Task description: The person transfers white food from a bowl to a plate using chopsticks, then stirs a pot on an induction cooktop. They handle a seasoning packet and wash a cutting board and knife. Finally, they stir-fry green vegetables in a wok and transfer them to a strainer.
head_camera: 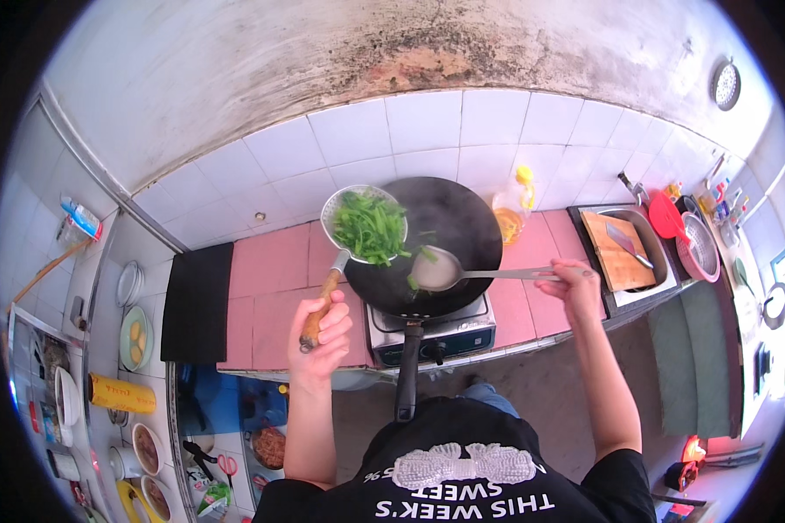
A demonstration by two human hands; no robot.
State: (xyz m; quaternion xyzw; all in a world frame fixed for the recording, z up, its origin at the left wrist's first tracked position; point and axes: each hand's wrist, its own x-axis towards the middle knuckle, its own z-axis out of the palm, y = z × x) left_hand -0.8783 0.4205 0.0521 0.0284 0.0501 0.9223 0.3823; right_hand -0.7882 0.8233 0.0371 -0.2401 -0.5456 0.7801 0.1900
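My left hand (322, 333) grips the wooden handle of a skimmer (330, 212), which holds a heap of cut green vegetable (370, 229) over the left part of a black wok (468, 229). Steam rises from the wok, which sits on a portable gas stove (441, 337) with its handle pointing towards me. In my right hand (572, 287) is the long handle of a metal ladle (437, 269). The ladle's bowl is over the wok, with whitish liquid in it and a few green pieces at its edge. What lies under the ladle is hidden.
Behind the wok on the right stands an oil bottle (510, 216) with a yellow cap. A cutting board (608, 252) with a cleaver (628, 245) on it lies across the sink (661, 271). At the left end of the pink tiled counter (281, 261) is a black panel (196, 304).
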